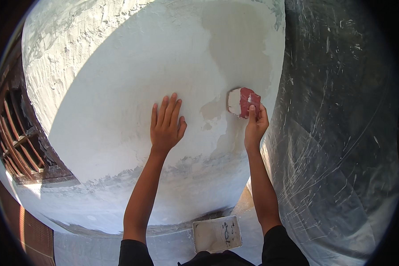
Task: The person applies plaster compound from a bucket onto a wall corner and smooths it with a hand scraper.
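Note:
My left hand (166, 124) lies against a pale plastered wall (119, 88), fingers stretched out and the thumb slightly apart. Nothing is in it. To its right, my right hand (257, 124) grips a flat sanding block (250, 97), dark red on one part and coated whitish on the other. My thumb lies across its red face; some fingers are hidden behind it. The block is up against the wall, beside a damp-looking grey-beige patch (235, 40) that runs upward from it. Smaller patches of that colour show just left of the block.
A wooden window grille (22, 137) is set at the left. Dusty plastic sheeting (332, 146), streaked white, hangs along the right. Below, between my arms, stands a whitish rectangular tray (239, 228) with residue inside. Rough, sunlit plaster (62, 48) covers the upper left.

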Tool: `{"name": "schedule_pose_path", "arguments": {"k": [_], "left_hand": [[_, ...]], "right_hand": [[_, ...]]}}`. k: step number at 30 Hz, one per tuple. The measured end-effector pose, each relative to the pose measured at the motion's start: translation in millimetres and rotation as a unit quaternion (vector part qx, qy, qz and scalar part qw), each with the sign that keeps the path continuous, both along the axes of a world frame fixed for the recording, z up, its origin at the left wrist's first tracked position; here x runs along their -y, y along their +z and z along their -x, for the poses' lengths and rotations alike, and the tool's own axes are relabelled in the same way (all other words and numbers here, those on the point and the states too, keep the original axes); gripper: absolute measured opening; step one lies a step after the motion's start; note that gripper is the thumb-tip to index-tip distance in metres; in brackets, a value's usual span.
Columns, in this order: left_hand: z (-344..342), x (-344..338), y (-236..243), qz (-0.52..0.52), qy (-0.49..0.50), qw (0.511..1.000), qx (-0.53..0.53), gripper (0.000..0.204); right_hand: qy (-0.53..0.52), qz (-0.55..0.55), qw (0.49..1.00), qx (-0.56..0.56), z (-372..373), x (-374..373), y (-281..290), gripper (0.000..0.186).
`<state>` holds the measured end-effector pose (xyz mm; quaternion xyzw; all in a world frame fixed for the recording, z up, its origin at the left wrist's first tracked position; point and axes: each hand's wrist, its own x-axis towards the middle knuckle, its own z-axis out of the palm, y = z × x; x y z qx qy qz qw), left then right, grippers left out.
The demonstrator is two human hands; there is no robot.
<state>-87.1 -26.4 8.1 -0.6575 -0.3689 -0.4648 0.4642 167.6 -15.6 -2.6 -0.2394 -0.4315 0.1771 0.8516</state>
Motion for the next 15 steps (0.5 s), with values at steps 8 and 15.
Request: {"name": "schedule_pose_path", "arguments": {"k": [8, 15], "left_hand": [[0, 1, 0, -0.008, 0.005, 1.0, -0.003, 0.046], [-1, 2, 0, -0.006, 0.008, 1.0, -0.003, 0.046]], "right_hand": [[-0.068, 0.012, 0.99, 0.126, 6, -2, 6, 0.022], [-0.106, 0.005, 0.967, 0.231, 17, -7, -10, 0.025]]}}
